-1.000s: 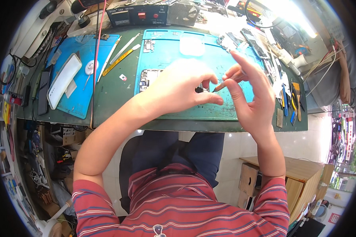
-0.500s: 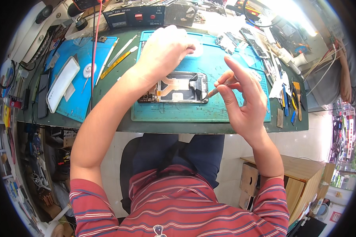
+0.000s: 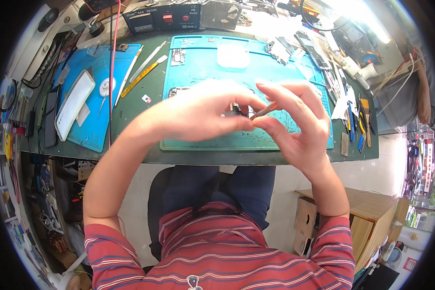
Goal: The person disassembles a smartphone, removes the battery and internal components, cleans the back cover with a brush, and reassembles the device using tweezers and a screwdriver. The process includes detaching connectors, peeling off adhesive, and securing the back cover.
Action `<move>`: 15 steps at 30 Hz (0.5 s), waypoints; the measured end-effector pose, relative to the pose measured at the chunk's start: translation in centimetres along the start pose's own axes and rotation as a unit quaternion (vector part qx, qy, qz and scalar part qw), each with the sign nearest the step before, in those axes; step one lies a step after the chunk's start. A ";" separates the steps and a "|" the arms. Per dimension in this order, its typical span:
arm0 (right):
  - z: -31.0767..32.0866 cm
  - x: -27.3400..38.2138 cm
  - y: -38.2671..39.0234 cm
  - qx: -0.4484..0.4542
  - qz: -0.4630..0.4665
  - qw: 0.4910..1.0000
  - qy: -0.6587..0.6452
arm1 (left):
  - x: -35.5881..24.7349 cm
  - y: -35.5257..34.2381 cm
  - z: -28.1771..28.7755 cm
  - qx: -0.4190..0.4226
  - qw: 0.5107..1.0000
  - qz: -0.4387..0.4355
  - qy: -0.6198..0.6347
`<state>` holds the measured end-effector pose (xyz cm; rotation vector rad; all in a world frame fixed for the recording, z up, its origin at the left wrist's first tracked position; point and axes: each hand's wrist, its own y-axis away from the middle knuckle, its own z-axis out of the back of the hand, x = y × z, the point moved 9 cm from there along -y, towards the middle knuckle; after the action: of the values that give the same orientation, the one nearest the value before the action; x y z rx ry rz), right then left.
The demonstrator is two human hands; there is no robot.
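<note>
Over the blue rectangular rubbery mat (image 3: 198, 70), slim brown rod-shaped tool (image 3: 265, 110) pinched in right hand's grip, right hand (image 3: 302, 123) nearer; long axis slants toward mat's near-left corner, left hand (image 3: 198, 112) adjoining; left grip's hold indiscernible.

We see a slim, copper-brown, rod-shaped tool (image 3: 264, 111) held slanted near an opened, dark-framed rectangular phone (image 3: 177, 91), lying flat, mostly hidden; contact unclear.

Electronics repair workshop, green-topped workbench (image 3: 125, 116), blue work mat (image 3: 193, 72), small circuit board (image 3: 178, 57), pliers (image 3: 361, 126)
</note>
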<state>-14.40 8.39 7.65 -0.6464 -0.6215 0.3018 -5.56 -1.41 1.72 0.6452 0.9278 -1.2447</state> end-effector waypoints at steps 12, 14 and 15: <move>-0.4 -1.5 0.2 0.000 -0.100 0.990 -0.097 | 0.3 -0.9 -0.9 -0.139 0.990 -0.010 0.009; -0.1 -1.0 -0.3 0.020 -0.084 0.996 -0.030 | 1.2 -0.8 -1.1 -0.119 0.992 0.010 0.051; -0.1 -0.8 -0.5 0.033 -0.066 0.997 0.025 | 0.8 -0.6 -1.1 -0.121 0.992 -0.021 0.036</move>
<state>-14.91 7.61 7.63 -0.5453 -0.6014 0.1821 -6.38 -1.02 0.55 0.4817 1.1368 -1.1300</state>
